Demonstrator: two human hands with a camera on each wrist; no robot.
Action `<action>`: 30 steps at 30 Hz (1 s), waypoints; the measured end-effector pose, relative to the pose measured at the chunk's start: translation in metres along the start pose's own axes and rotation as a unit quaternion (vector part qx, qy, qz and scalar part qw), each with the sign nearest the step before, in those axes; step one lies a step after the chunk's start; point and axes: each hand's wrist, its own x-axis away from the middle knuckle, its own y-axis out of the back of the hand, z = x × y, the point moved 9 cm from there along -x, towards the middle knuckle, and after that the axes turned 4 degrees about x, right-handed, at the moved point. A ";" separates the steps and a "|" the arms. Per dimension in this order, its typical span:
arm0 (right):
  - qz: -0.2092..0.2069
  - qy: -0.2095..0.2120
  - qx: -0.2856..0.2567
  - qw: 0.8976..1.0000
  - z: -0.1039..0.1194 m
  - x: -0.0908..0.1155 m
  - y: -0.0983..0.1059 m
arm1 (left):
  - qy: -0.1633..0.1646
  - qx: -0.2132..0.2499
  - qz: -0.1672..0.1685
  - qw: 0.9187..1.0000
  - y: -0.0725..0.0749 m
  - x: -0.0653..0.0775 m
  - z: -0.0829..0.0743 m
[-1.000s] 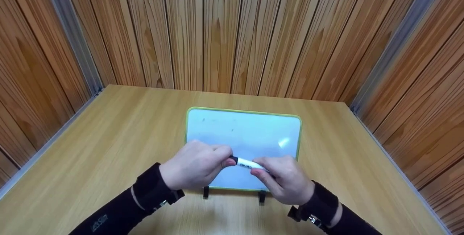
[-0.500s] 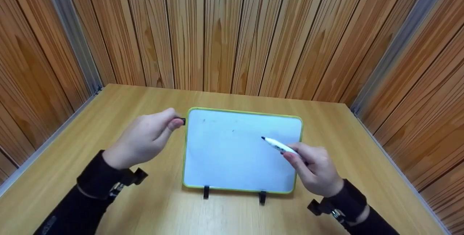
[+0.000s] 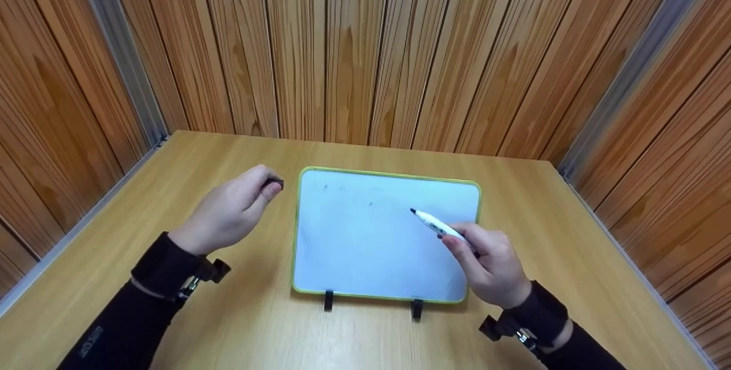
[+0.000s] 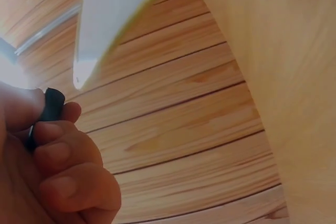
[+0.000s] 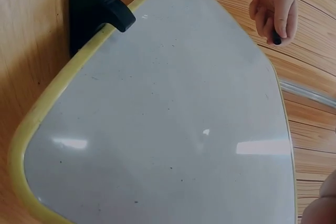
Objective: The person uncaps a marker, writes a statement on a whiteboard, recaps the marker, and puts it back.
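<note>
A black marker cap [image 4: 52, 106] is pinched between the thumb and curled fingers of my left hand [image 3: 231, 207], just left of the whiteboard. In the head view only the cap's dark end shows. My right hand [image 3: 488, 258] grips an uncapped white marker [image 3: 432, 223] by its rear part, its black tip pointing up and left in front of the board. Whether the tip touches the surface I cannot tell. The small whiteboard [image 3: 365, 244] has a yellow-green frame and a few faint dark specks. The marker is out of sight in the right wrist view.
Two black feet [image 3: 328, 300] hold up the whiteboard at its lower edge. It stands on a light wooden table [image 3: 240, 324]. Wood-plank walls [image 3: 348, 56] enclose the table at the back and both sides.
The cap has come off the marker. My left hand has moved left with the cap, and my right hand has moved right and slightly up with the marker.
</note>
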 end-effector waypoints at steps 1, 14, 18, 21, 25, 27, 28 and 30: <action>0.000 -0.002 0.001 1.000 0.000 -0.001 0.000 | 0.006 0.000 0.001 1.000 0.000 0.000 0.005; -0.006 0.008 0.001 1.000 0.003 -0.002 -0.004 | 0.094 -0.014 0.040 0.995 -0.002 0.005 0.087; -0.006 0.009 0.003 1.000 0.002 -0.001 -0.006 | 0.122 -0.026 0.053 0.991 -0.003 0.009 0.109; -0.001 0.004 0.000 1.000 0.001 -0.001 -0.008 | 0.138 -0.044 0.063 0.987 -0.003 0.012 0.121; 0.004 -0.002 -0.004 1.000 -0.001 0.000 -0.010 | 0.148 -0.061 0.069 0.985 -0.004 0.013 0.131; 0.006 -0.005 -0.004 1.000 -0.001 0.000 -0.010 | 0.151 -0.064 0.068 0.984 -0.004 0.014 0.135; 0.008 -0.007 -0.004 1.000 -0.002 0.000 -0.011 | 0.153 -0.065 0.067 0.984 -0.004 0.014 0.137; 0.011 -0.004 -0.003 1.000 -0.001 0.001 -0.012 | 0.154 -0.067 0.066 0.984 -0.004 0.015 0.141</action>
